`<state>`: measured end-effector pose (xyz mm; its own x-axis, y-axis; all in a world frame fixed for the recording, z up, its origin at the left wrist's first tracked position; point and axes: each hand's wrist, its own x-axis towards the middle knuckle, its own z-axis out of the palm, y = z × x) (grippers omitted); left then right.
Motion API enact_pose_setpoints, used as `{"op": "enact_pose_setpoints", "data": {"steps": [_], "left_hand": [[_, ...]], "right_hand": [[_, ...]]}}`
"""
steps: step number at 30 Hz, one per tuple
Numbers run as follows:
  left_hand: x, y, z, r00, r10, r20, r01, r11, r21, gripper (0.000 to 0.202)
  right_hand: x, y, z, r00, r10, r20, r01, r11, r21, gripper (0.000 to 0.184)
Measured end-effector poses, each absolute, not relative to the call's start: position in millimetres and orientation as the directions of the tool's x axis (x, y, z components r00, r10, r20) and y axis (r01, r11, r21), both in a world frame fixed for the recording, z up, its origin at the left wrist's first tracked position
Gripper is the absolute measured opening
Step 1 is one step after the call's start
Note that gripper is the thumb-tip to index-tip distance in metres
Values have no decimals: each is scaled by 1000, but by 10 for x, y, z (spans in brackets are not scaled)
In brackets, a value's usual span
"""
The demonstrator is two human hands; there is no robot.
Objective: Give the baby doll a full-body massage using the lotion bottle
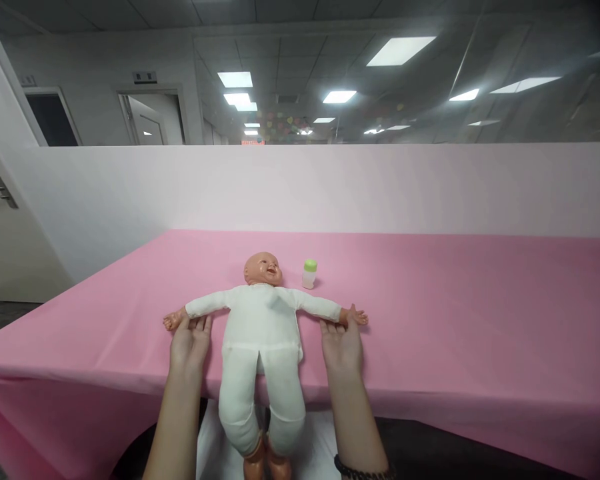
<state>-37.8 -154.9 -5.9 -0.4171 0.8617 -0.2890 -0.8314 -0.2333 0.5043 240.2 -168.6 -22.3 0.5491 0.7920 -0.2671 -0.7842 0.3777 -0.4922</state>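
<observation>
Beside the doll (265, 320), green-capped bottle (309, 276)

A doll (263, 321) with a bald, glossy head and a white cloth body lies face up on the pink-covered worktop (470, 300). Its head is turned toward the right of the view, mouth open. Both arms stretch out sideways, ending in bare hands; the legs run side by side past the worktop's near edge.

Bright ceiling lights (401, 51) glow above a low white wall (330, 187), with a lever-handled door (10, 253) at the left.
</observation>
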Motion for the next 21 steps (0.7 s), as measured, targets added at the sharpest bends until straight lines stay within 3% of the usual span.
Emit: {"op": "enact_pose_setpoints", "data": {"steps": [3, 6, 9, 13, 16, 21], "left_hand": [[-396, -1546, -49, -396, 860, -321, -853, -216, 475, 28], [-345, -1553, -69, -448, 852, -271, -797, -244, 552, 24], [-256, -1585, -111, -515, 851, -102, -656, -315, 686, 13], [-108, -1670, -125, -541, 816, 205, -280, -405, 870, 38], [-4, -1724, -102, -410, 824, 391, -4, -430, 903, 43], [46, -1753, -58, -78, 858, 507, 333, -457, 825, 40]], "right_hand": [[2425, -1670, -245, 562, 782, -270, -777, 388, -496, 54], [2404, -1683, -242, 571, 783, -244, -764, 399, -507, 56], [2343, -1727, -195, 604, 789, -113, -687, 444, -576, 59], [2211, -1804, -84, 643, 750, 158, -502, 568, -652, 50], [2120, -1844, -46, 603, 742, 294, -376, 589, -715, 44], [2045, -1861, -118, 391, 787, 477, -158, 568, -808, 40]]}}
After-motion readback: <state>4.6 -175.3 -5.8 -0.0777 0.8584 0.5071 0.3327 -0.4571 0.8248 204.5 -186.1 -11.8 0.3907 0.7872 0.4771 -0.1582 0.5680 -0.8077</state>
